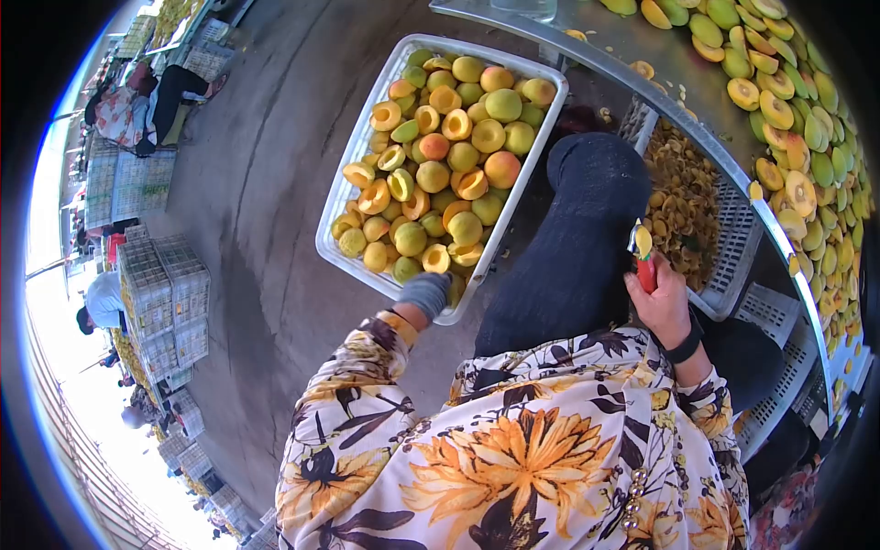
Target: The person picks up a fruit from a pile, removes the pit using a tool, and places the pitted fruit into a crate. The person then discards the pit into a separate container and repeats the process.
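Observation:
My left hand [426, 294], in a grey glove, reaches to the near edge of a white crate [343, 266] filled with whole and halved yellow-green fruit [433, 174]. Its fingers are bent at the fruit, and whether they grip a piece is hidden. My right hand [662, 298], bare with a dark band at the wrist, is wrapped round the red handle of a small tool [646, 273]. A yellow piece [643, 241] sits at the tool's metal tip, above my dark trouser leg.
A metal table [605, 57] curves along the right, bearing many halved fruits [800, 192]. Beneath it stands a crate of brown pits [681, 197]. Stacked crates [165, 302] and people, one in blue [105, 301], are at the left.

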A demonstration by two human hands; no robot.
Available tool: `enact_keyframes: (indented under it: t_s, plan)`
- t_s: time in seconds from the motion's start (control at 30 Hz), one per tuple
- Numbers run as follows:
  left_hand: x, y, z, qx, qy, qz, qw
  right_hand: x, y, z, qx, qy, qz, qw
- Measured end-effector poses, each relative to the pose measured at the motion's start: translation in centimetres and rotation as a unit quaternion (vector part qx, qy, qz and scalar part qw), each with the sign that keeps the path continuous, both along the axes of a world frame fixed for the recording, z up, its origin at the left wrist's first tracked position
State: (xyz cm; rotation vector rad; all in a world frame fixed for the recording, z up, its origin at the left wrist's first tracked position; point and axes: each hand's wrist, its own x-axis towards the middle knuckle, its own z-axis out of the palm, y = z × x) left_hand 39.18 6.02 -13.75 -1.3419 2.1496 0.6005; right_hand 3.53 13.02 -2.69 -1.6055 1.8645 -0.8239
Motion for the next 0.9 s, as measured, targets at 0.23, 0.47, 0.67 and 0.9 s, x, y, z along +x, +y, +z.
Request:
enact_keyframes:
  t_s: [0.23, 0.47, 0.67, 0.9]
  plan:
    - [-0.2, -14.9, 0.4, -0.265, 0.084, 0.186, 0.942, -0.6, 0.1, -0.4, 0.046, 0.002, -0.022, 0.999]
    - [2.5, -16.3, -2.8, -0.151, 0.142, 0.292, 0.934, -1.2, 0.5, -0.4, 0.055, 0.007, -0.055, 0.997]
    - [1.3, -7.2, 4.0, 0.148, 0.565, 0.468, 0.663, -2.0, 0.1, -0.8, 0.019, 0.038, -0.039, 0.998]
    - [4.0, -3.4, 3.3, 0.188, 0.472, 0.464, 0.725, -1.3, 0.1, -0.7, 0.015, 0.014, -0.035, 0.999]
